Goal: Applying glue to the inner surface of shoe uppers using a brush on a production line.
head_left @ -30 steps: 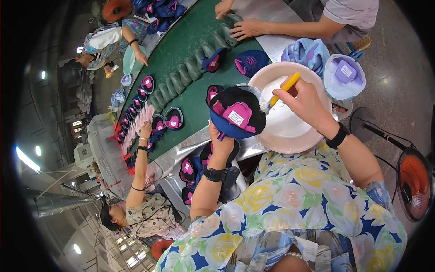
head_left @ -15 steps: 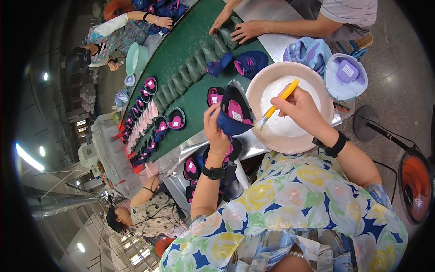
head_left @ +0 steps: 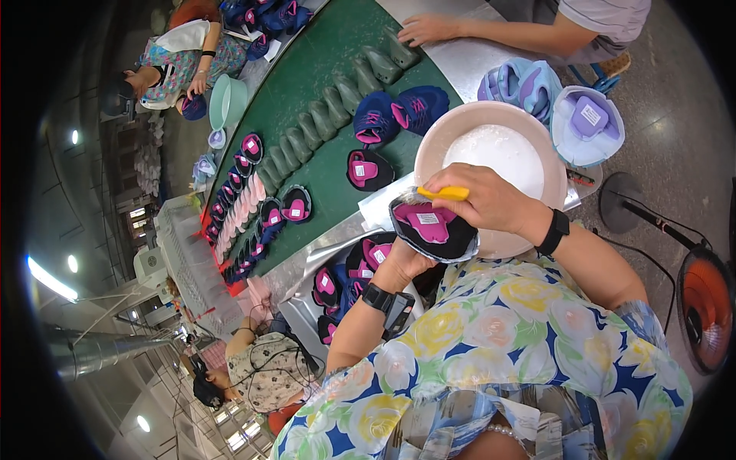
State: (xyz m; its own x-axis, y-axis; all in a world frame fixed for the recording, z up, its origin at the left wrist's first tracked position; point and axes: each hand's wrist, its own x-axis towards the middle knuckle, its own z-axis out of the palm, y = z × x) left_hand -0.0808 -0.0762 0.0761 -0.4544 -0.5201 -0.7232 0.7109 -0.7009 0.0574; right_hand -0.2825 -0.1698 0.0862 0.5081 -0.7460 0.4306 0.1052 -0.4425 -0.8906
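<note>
My left hand (head_left: pixel 405 263) cups a dark shoe upper (head_left: pixel 433 228) from below, fingers curled up around its underside so the pink lining and a small white label face me. My right hand (head_left: pixel 483 201) sits just above it, fingers closed around a yellow-handled brush (head_left: pixel 445 193) whose handle lies across the top edge of the upper; I cannot see the bristle end. Directly behind my right hand stands a wide pale bowl (head_left: pixel 437 142) filled with white paste, its rim touching my knuckles in this view. To the right of the bowl, beyond my right wrist and its black watch band (head_left: pixel 553 231), lies a lavender shoe piece (head_left: pixel 588 125), with light blue ones (head_left: pixel 515 83) beside it. Below my left hand, near my wrist, a heap of navy and pink uppers (head_left: pixel 345 280) rests on a metal tray. Farther ahead of both hands runs a green conveyor belt (head_left: pixel 322 61) carrying grey-green shoe lasts (head_left: pixel 337 100) in a curved row and more pink-lined uppers (head_left: pixel 366 169). Across the belt, another person's hand (head_left: pixel 429 29) lies flat on the metal table.
</note>
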